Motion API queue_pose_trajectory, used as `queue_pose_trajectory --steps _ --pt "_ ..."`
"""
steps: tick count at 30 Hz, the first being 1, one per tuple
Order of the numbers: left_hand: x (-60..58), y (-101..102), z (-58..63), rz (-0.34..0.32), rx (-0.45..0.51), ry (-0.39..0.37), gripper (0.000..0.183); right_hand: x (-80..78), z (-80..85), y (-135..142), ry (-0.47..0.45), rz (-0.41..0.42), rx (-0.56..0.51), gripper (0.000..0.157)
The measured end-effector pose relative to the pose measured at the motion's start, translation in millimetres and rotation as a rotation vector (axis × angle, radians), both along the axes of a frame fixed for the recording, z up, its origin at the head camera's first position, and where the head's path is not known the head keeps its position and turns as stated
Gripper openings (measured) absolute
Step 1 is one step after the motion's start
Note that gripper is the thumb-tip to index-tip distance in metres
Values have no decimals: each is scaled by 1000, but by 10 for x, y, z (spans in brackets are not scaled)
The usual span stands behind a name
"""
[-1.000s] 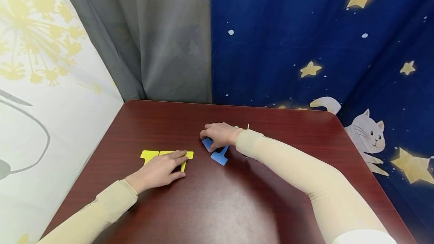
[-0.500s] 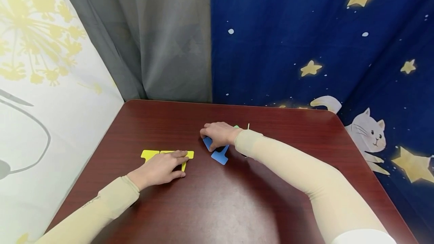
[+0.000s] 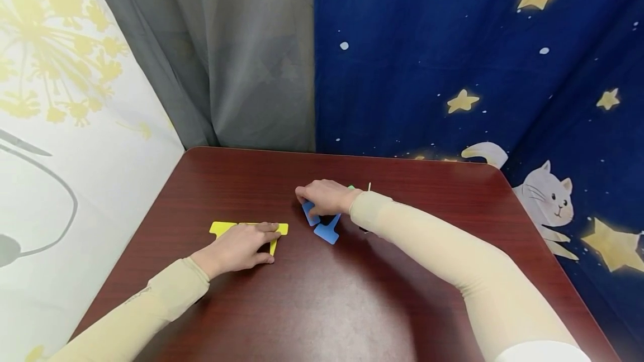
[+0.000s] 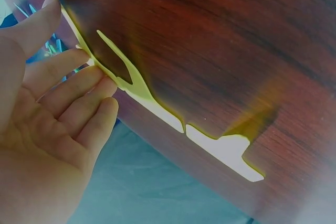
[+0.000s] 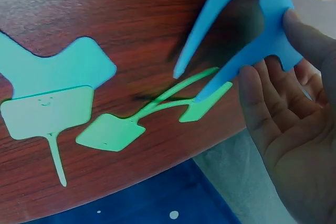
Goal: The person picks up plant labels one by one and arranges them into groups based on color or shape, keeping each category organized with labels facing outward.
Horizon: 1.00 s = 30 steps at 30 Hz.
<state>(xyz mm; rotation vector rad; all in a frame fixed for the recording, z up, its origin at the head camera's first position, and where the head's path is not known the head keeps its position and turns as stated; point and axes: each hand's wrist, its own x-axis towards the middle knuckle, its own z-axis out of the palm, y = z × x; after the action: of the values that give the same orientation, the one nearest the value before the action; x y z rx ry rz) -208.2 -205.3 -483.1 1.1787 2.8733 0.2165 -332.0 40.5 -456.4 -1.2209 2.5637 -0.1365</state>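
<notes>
My left hand (image 3: 241, 247) lies over yellow T-shaped plant labels on the table, fingers extended. In the left wrist view its fingertips touch one yellow label (image 4: 157, 113), whose head lies end to end with that of another yellow label (image 4: 226, 153). Further right, my right hand (image 3: 327, 197) pinches a blue T-shaped plant label (image 5: 275, 19) by its head, between thumb and fingers. A second blue label (image 3: 327, 232) lies just beside it. The held label's stem tip overlaps green labels (image 5: 113, 132) in the right wrist view. My right forearm hides most of those in the head view.
A pale green label with a drawn smile (image 5: 47, 111) and a blue label (image 5: 52, 66) lie on the reddish-brown table (image 3: 322, 306). Grey curtain (image 3: 256, 60) and blue star-patterned curtain (image 3: 402, 71) hang behind the table's far edge. A white patterned cloth (image 3: 75, 155) stands left.
My right fingers and thumb have shifted slightly up, and the held blue label has turned, with more of its head showing. The left hand stays on the yellow labels, nearly unmoved.
</notes>
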Motion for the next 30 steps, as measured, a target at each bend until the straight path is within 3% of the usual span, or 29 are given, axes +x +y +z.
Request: queue_pose_trajectory --steps 8,30 --pt "-1 16 7 4 -25 17 54 -11 221 -1 -15 22 -12 14" --pt "-52 55 0 -9 -1 27 52 -29 774 89 49 80 -56 14"
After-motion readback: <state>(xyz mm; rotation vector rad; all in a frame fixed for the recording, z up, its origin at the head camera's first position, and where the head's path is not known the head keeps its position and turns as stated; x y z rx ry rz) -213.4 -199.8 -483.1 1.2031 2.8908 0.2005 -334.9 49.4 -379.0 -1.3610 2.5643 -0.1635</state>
